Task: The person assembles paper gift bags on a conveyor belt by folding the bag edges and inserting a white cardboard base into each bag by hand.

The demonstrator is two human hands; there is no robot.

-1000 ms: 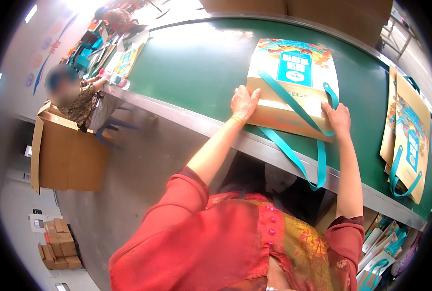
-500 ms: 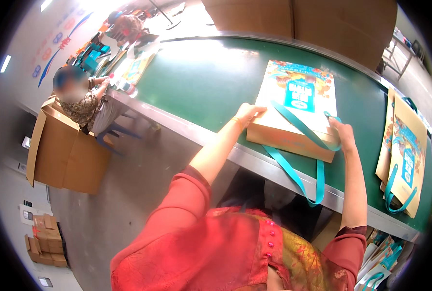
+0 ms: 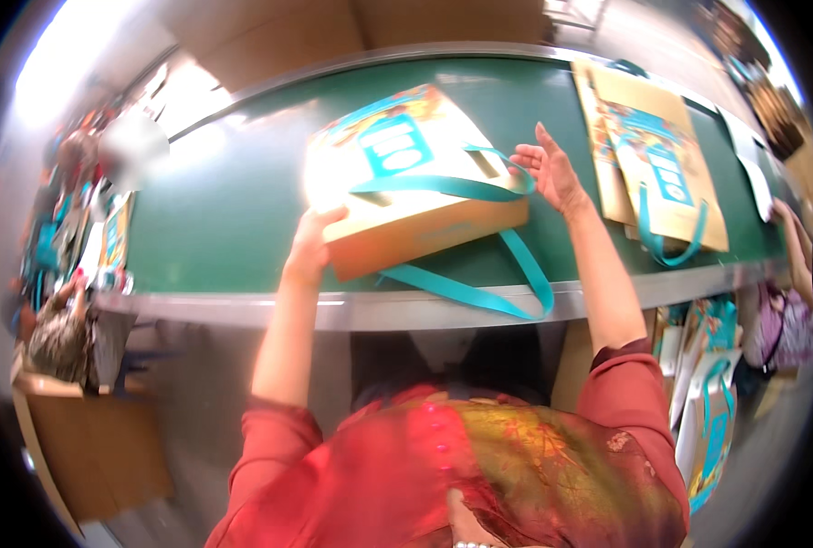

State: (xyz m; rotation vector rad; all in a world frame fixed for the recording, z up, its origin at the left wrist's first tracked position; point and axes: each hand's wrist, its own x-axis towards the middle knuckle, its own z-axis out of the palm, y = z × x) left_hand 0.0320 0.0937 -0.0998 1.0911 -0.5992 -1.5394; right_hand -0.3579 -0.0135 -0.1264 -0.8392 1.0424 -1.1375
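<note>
Nearest to you, at the bottom of the frame, are your red sleeves (image 3: 274, 438). At the lower right, upright bags (image 3: 712, 411) stand below the table, and at the lower left is a brown box (image 3: 96, 447).

At the table's near edge, a teal lower strap (image 3: 461, 290) loops out from beneath the bag (image 3: 447, 166) and hangs over the metal rim (image 3: 406, 312). The bag lies at the centre of the frame, skewed on the green table (image 3: 215, 219), its base toward you. A teal upper strap (image 3: 424, 185) crosses its printed face.

Your left hand (image 3: 311, 245) is against the bag's left side near the base, thumb on the upper face; its fingers are partly hidden, so you cannot tell whether they grip. Your right hand (image 3: 550, 172) is spread wide and holds nothing, just beside the upper strap.

To the right, flat bags (image 3: 648, 155) overlap on the table. A co-worker's hand (image 3: 779, 212) is by a white sheet (image 3: 747, 160) at the right edge. Another co-worker (image 3: 55, 342) is at the left edge. Large cartons (image 3: 278, 36) stand beyond the table, at the top.
</note>
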